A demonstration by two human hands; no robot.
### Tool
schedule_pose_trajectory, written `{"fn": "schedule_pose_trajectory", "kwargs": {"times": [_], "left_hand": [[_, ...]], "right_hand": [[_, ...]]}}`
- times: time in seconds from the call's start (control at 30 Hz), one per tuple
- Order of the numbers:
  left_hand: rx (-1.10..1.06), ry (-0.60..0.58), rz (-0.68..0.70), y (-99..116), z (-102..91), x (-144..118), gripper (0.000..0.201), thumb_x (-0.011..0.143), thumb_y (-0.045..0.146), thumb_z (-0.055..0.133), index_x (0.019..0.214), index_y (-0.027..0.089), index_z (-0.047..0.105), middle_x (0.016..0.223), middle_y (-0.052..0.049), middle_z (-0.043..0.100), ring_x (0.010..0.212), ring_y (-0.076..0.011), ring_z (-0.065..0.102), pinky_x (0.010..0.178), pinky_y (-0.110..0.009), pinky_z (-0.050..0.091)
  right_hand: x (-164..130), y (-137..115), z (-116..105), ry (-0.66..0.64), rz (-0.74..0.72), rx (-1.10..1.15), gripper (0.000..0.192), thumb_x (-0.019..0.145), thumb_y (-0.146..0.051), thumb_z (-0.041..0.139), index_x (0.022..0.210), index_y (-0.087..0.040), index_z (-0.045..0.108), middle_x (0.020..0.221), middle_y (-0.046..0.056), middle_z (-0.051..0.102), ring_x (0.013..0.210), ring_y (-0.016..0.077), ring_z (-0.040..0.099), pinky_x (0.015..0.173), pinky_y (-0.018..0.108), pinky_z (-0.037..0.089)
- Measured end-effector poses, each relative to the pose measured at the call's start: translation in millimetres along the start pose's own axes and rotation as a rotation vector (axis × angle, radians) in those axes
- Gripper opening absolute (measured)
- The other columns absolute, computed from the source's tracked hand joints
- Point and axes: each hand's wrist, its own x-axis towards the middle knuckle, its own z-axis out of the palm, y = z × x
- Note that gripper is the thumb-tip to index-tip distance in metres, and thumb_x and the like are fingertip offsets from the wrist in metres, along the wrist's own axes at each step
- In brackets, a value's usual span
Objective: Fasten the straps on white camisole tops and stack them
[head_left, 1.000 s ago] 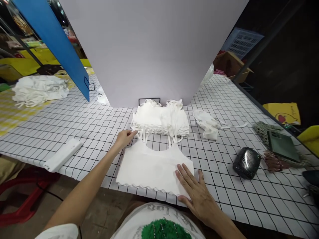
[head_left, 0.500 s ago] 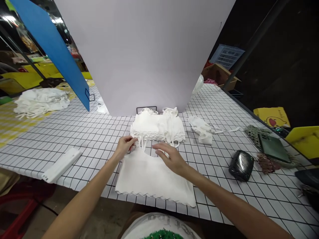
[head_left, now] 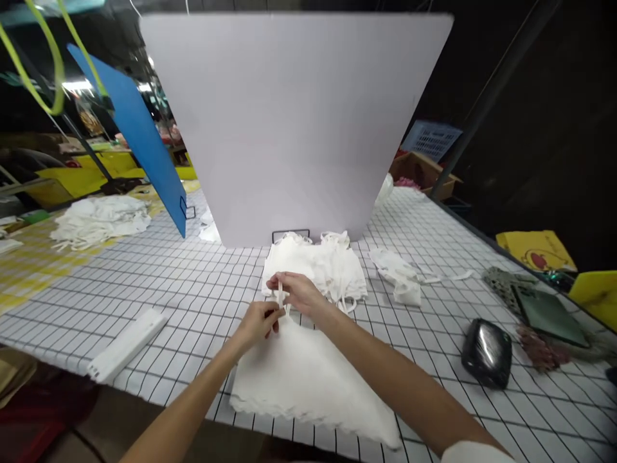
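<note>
A white garment with thin straps and a wavy hem (head_left: 308, 379) lies flat at the table's front edge, apparently on top of others like it. My left hand (head_left: 260, 323) pinches the base of its left strap. Just above, my right hand (head_left: 296, 292) grips the upper part of the same strap, which stands up between the two hands. Behind them sits a stack of folded white garments (head_left: 318, 263), partly covered by my right hand.
A tall grey-white panel (head_left: 299, 128) stands behind the stack, a blue panel (head_left: 139, 135) to its left. A loose white garment (head_left: 398, 276), a black wrapped bundle (head_left: 486, 354) and a dark green phone (head_left: 549, 315) lie right; a white bar (head_left: 128, 344) lies left.
My right hand has moved left and taken hold of the strap beside my left hand. The strap is now pulled upright. The camera view has tilted up.
</note>
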Motion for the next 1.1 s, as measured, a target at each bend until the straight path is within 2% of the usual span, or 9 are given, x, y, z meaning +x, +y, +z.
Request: {"fn": "schedule_pose_trajectory", "kwargs": {"times": [0.27,0.37,0.43,0.57,0.63,0.77,0.93,1.0,1.1], "left_hand": [[-0.120,-0.002,-0.062,-11,8.6,10,0.039,0.080,0.050,0.064,0.058,0.017,0.057,0.052,-0.002,0.062,0.035,-0.0085,0.041,0.043,-0.024,0.032],[-0.172,0.135,-0.090,-8,4.0,10,0.037,0.079,0.052,0.066,0.086,0.015,0.068,0.070,-0.004,0.069,0.042,-0.0093,0.048,0.045,-0.024,0.037],[-0.294,0.218,-0.082,0,0.1,5,0.047,0.080,0.053,0.068,0.108,0.014,0.068,0.088,-0.008,0.073,0.055,-0.0116,0.058,0.052,-0.025,0.045],[-0.698,0.096,-0.075,24,1.7,-9,0.051,0.083,0.058,0.069,0.107,0.013,0.072,0.111,-0.016,0.073,0.091,-0.0216,0.070,0.083,-0.036,0.057],[-0.828,0.048,-0.115,32,8.3,-15,0.048,0.078,0.054,0.077,0.104,0.014,0.073,0.109,-0.015,0.074,0.094,-0.0232,0.071,0.090,-0.040,0.056],[-0.816,0.127,-0.150,35,20.2,-21,0.041,0.064,0.042,0.089,0.089,0.014,0.074,0.086,-0.009,0.075,0.076,-0.0180,0.068,0.079,-0.037,0.058],[-0.618,0.177,-0.103,36,13.8,-25,0.036,0.063,0.044,0.088,0.075,0.014,0.074,0.069,-0.004,0.069,0.060,-0.0134,0.059,0.060,-0.030,0.052],[-0.547,0.167,-0.066,39,8.0,-25,0.035,0.064,0.045,0.087,0.073,0.014,0.073,0.066,-0.004,0.067,0.058,-0.0126,0.056,0.056,-0.028,0.048],[-0.475,0.153,-0.020,39,2.8,-23,0.034,0.073,0.048,0.081,0.077,0.015,0.073,0.068,-0.003,0.066,0.061,-0.0135,0.056,0.059,-0.029,0.048]], "right_hand": [[-6,-37,-29,0.108,-0.154,-0.074,0.031,0.070,-0.039,0.076,0.090,-0.017,0.072,0.082,0.006,0.072,0.088,0.0197,0.064,0.070,0.029,0.044],[-16,-33,-30,0.143,-0.362,-0.285,0.027,0.079,-0.034,0.064,0.098,-0.019,0.075,0.080,0.005,0.072,0.087,0.0191,0.065,0.079,0.033,0.048],[-25,-26,-29,0.141,-0.526,-0.499,0.029,0.085,-0.031,0.055,0.102,-0.021,0.076,0.084,0.004,0.073,0.088,0.0196,0.066,0.086,0.037,0.050],[-37,-10,-28,0.086,-0.757,-0.710,0.033,0.088,-0.022,0.048,0.104,-0.023,0.077,0.095,0.006,0.075,0.096,0.0203,0.067,0.092,0.038,0.052],[-40,-4,-28,0.076,-0.805,-0.735,0.034,0.089,-0.019,0.047,0.105,-0.023,0.077,0.097,0.006,0.075,0.095,0.0203,0.067,0.091,0.039,0.053],[-47,0,-32,0.041,-0.699,-0.721,0.033,0.088,-0.018,0.049,0.105,-0.023,0.076,0.099,0.006,0.075,0.096,0.0201,0.068,0.092,0.039,0.054],[-60,-9,-36,-0.243,-0.335,-0.584,0.034,0.086,-0.030,0.063,0.116,-0.021,0.073,0.109,0.007,0.074,0.099,0.0208,0.068,0.089,0.038,0.055],[-62,-12,-33,-0.228,-0.306,-0.598,0.028,0.085,-0.034,0.067,0.107,-0.020,0.076,0.101,0.006,0.075,0.090,0.0192,0.069,0.081,0.035,0.055],[-60,-8,-28,-0.108,-0.404,-0.710,0.015,0.084,-0.029,0.066,0.086,-0.020,0.078,0.085,0.004,0.073,0.075,0.0160,0.064,0.069,0.031,0.050]]}}
